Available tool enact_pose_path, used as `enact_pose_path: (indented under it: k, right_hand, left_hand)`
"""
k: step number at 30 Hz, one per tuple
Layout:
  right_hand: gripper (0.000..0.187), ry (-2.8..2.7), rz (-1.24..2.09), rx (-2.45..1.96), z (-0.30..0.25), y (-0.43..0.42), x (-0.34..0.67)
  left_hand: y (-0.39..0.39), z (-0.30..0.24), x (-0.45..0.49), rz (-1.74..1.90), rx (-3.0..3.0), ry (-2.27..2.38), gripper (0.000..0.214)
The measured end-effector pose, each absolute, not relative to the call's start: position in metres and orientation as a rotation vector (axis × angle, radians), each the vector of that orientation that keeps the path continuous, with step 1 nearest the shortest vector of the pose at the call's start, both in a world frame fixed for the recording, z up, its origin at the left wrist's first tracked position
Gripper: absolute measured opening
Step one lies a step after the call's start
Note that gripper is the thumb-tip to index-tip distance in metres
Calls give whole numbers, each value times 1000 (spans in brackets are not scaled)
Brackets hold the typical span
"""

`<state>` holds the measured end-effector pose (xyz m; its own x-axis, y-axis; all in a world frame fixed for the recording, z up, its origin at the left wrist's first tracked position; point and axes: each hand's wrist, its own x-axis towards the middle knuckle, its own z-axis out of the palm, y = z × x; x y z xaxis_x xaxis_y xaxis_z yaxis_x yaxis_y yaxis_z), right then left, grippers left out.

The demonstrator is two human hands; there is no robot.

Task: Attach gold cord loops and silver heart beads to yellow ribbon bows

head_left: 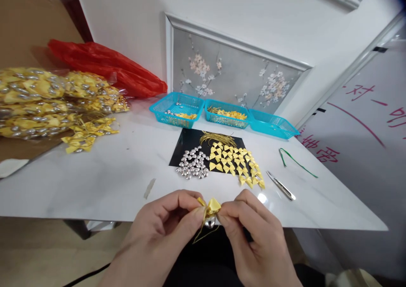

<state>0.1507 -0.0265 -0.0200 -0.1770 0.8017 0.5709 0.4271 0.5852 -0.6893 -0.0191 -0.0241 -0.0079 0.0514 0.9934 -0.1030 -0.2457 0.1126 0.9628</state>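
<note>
My left hand (171, 223) pinches one side of a yellow ribbon bow (213, 205) at the table's front edge. On the other side my right hand (250, 228) has thumb and forefinger closed at the bow's edge. Below the bow hangs a silver bell (209, 222), with a thin gold cord (203, 236) looping down beside it. Just beyond the hands lies a heap of silver bells (193, 163). Rows of yellow bows (234, 160) are laid out to its right, partly on a black mat (182, 145). Behind them is a bundle of gold cords (218, 138).
Three blue baskets stand at the back: one with bells and bows (158, 108), one with bows (211, 118), one at right (272, 125). Tweezers (281, 186) and a green strip (300, 163) lie right. Bagged bow bundles (38, 105) and red plastic (111, 67) lie left.
</note>
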Motion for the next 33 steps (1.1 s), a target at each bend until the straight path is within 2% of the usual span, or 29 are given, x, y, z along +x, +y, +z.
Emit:
enact_pose_path:
  k: [8,16,27,33]
  right_hand:
    - [17,-1744,510,-981,-20,-24,146]
    - [15,-1778,501,-965,-17,-23,152]
    - [10,-1458,703,-1090,-17,-31,141]
    - [14,-1455,745,-1025,-19,-33,146]
  left_hand:
    - [-22,-8,-18,1082,893,1004,19]
    - [-25,-12,-21,1166,1054,1015,16]
    - [-21,-11,-19,1273,1299,1147,17]
    - [-20,-18,-24,1243,1273,1159,14]
